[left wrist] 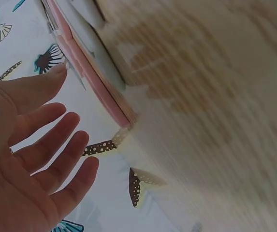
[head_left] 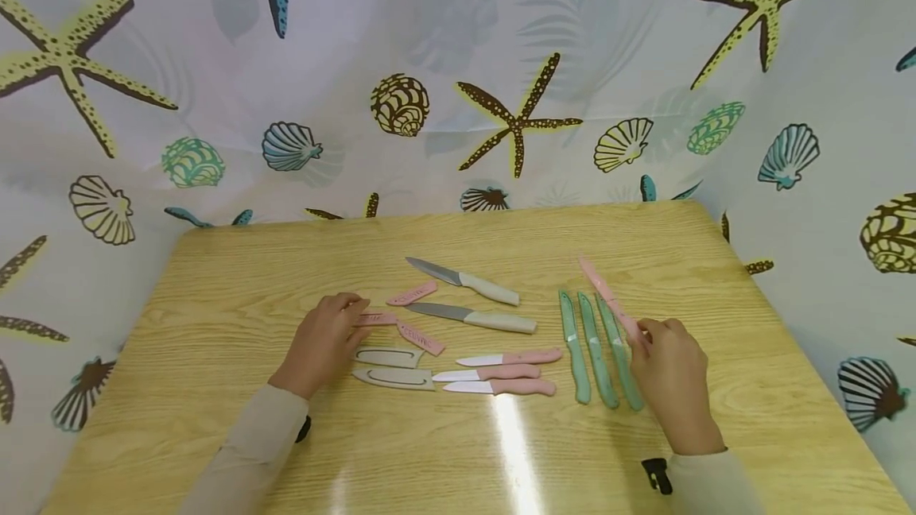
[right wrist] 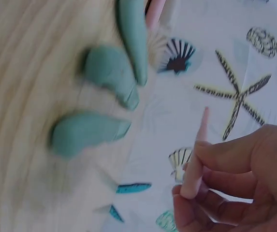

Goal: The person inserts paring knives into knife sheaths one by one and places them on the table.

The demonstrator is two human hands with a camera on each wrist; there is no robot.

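My right hand (head_left: 673, 384) grips a pink knife (head_left: 599, 280) by its handle, pointing away from me; its blade part is pink too, seemingly sheathed. In the right wrist view, thumb and fingers close round the pink handle (right wrist: 193, 176). My left hand (head_left: 325, 344) is over the table's left side by a pink sheath (head_left: 375, 319), its fingers loosely extended in the left wrist view; any contact there is unclear. Two more pink sheaths (head_left: 421, 338) lie beside it. Three pink-handled knives (head_left: 518, 372) with white blades lie in the middle.
Three green knives (head_left: 595, 352) lie side by side left of my right hand. Two cream-handled knives (head_left: 490, 288) with grey blades lie farther back. Two beige sheaths (head_left: 393, 377) are near my left hand. A patterned cloth (head_left: 429, 38) hangs behind the wooden table (head_left: 250, 261).
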